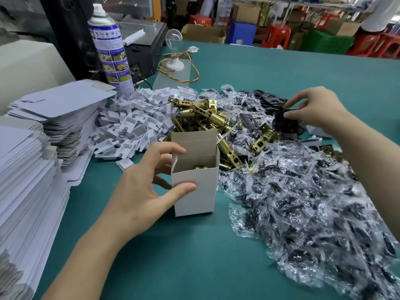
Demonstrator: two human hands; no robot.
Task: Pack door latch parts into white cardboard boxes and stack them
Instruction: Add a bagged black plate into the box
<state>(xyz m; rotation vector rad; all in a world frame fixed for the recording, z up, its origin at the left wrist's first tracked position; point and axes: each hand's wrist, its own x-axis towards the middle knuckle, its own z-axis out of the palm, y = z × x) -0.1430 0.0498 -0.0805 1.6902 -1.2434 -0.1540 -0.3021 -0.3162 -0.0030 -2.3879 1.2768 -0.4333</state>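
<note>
Open box held upright, one part inside; the right hand is off at the plate heap.

Nearest, the left hand (151, 182) grips the white cardboard box (194, 191) at its left wall, thumb on the front face. The box stands with its long axis vertical, lid flap up and mouth open. Inside is a brass latch (200, 166) — only its top end shows. Just right of the left hand lie bagged screws (303, 202). Beyond the box is a pile of loose latches (205, 115). Farthest, the right hand (313, 109) pinches a dark plate (283, 121), its outline mostly covered by the fingers. Whether it is lifted clear cannot be told. Judged: the plate's path runs left and nearer — then down into the mouth.
</note>
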